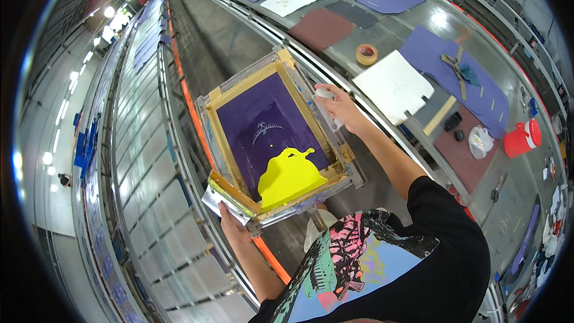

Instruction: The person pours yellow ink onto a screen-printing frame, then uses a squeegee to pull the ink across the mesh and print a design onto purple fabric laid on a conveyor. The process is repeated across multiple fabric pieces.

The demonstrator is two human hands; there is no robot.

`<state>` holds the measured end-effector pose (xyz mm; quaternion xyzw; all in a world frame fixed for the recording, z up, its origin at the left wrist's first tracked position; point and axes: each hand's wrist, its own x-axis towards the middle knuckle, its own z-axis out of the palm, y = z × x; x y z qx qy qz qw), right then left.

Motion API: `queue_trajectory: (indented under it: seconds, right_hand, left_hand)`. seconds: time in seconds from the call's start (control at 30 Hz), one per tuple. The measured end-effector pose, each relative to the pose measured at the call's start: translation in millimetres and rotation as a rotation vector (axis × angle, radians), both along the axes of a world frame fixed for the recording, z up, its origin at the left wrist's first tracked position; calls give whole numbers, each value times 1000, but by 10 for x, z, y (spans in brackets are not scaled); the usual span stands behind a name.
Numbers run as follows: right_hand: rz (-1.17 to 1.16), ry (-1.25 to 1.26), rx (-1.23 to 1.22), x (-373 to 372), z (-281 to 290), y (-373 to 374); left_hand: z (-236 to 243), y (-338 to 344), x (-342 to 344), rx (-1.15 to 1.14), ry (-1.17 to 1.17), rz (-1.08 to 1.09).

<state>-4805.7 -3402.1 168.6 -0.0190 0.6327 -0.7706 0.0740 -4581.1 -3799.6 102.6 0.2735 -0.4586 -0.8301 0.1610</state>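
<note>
A screen-printing frame (278, 72) with tan tape holds a purple mesh (239, 119) bearing a small pale line design. A pool of yellow ink (290, 179) covers the mesh's near end. At the frame's near-left corner, my left hand (232, 224) grips a silver squeegee (224, 200) with an amber blade, tilted along the edge. My right hand (345, 107) has its fingers curled on a pale handle (326, 107) at the frame's right side.
Metal printing rails (149, 143) run along the left, beside an orange strip (266, 257). The right table (376, 30) carries purple and maroon panels (320, 27), white sheets (391, 87), a tape roll (366, 54), a red jug (522, 140), a plastic bag (481, 142) and scissors (497, 188).
</note>
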Motion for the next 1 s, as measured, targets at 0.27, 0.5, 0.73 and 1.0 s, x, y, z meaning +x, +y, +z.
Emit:
queue_trajectory:
  seconds: [0.27,0.5,0.73,1.0]
  right_hand:
    - [-252,-128,232,-1954,-30,-30]
    - [-622,-140,7,-2943,-164,477]
    - [-1035,-144,47,-3674,-616,1165]
    - [-1392,-110,209,-4330,-1111,1752]
  left_hand:
    - [436,-467,-2887,-40,36,-250]
    - [615,-186,-5139,-96,22,-488]
    - [348,804,-7209,-74,-8,-845]
    - [201,2091,-9221,-205,-19,-1217]
